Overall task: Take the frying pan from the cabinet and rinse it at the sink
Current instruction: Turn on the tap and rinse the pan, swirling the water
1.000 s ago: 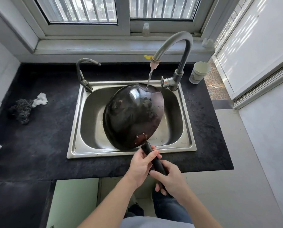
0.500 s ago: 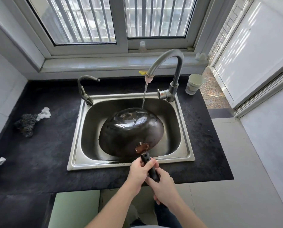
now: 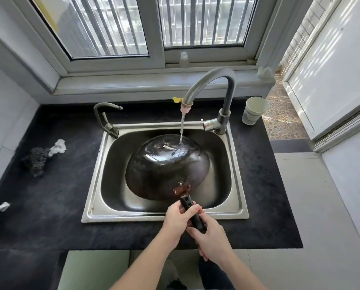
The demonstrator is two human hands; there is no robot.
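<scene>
- A dark countertop (image 3: 49, 206) below a barred window holds a steel sink (image 3: 160, 217), and its tap (image 3: 212, 80) is running.
- The frying pan (image 3: 166, 168) lies bottom-up and tilted in the basin, with the water stream (image 3: 182, 128) striking its far side.
- The left hand (image 3: 179, 218) and right hand (image 3: 212, 237) both wrap the black handle (image 3: 188, 203), the left nearer the pan.
- To rinse well, roll the handle slowly so the water sweeps the whole underside, gripping firmly against slip.

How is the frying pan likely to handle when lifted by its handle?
Probably heavy: the left hand and right hand both grip its handle. The frying pan looks like stiff metal. Tap water runs over its domed back, so it is likely slippery.
</scene>
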